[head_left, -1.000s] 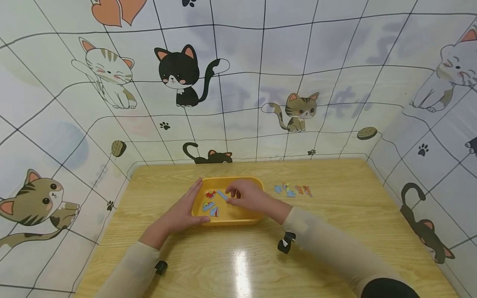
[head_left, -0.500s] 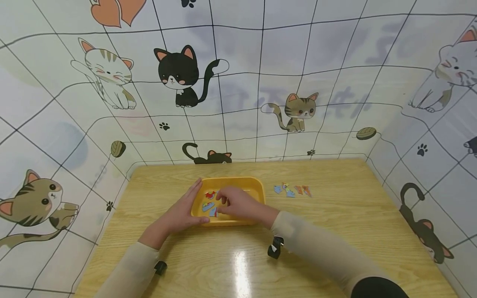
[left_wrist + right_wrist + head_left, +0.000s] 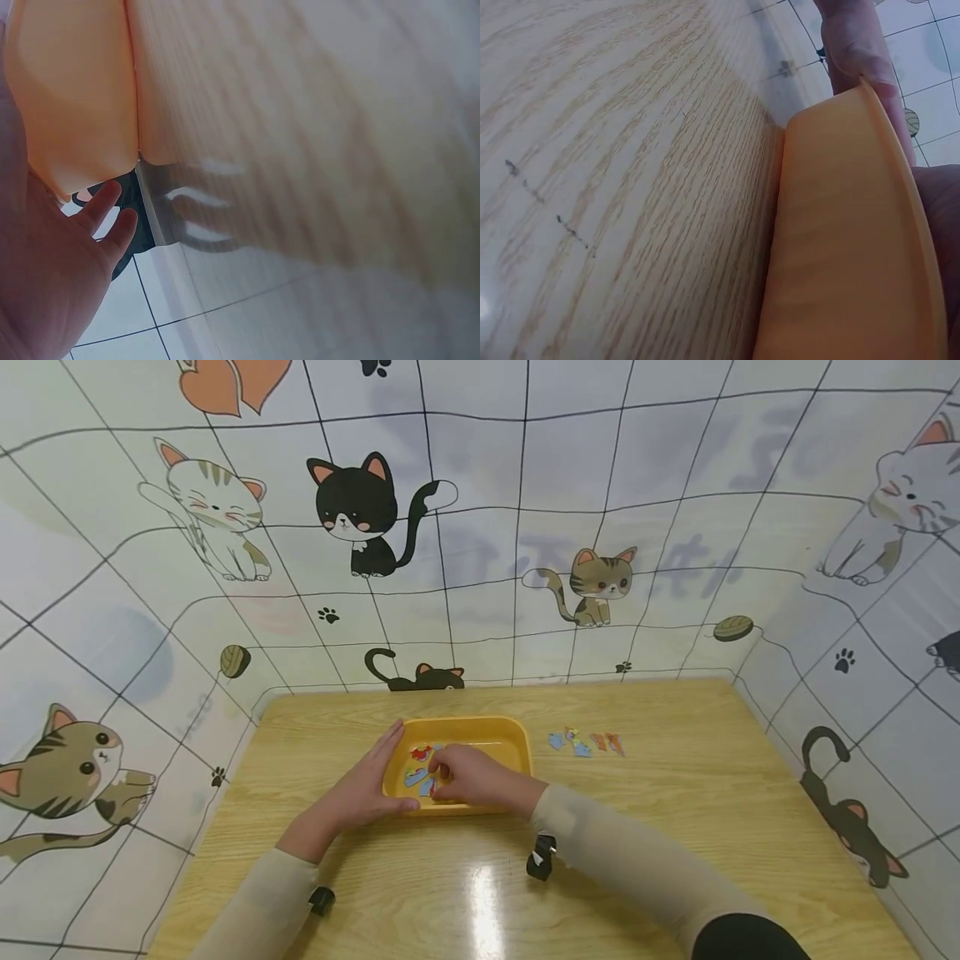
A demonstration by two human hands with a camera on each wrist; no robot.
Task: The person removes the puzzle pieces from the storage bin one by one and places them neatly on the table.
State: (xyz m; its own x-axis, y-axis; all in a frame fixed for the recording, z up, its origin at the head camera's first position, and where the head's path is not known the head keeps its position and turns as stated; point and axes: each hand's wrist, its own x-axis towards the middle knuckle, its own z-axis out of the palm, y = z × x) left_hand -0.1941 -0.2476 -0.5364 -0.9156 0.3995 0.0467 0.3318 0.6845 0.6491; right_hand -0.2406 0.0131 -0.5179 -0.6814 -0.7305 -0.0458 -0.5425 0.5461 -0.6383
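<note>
left hand (image 3: 366, 790) touches yellow tray (image 3: 483, 732), right hand (image 3: 474, 775) beside pieces (image 3: 416, 776) inside.

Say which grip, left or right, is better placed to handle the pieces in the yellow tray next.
Probably the right grip: it reaches over the tray, its fingertips close beside the pieces. The left grip spans the tray's left end, seemingly steadying it.
</note>
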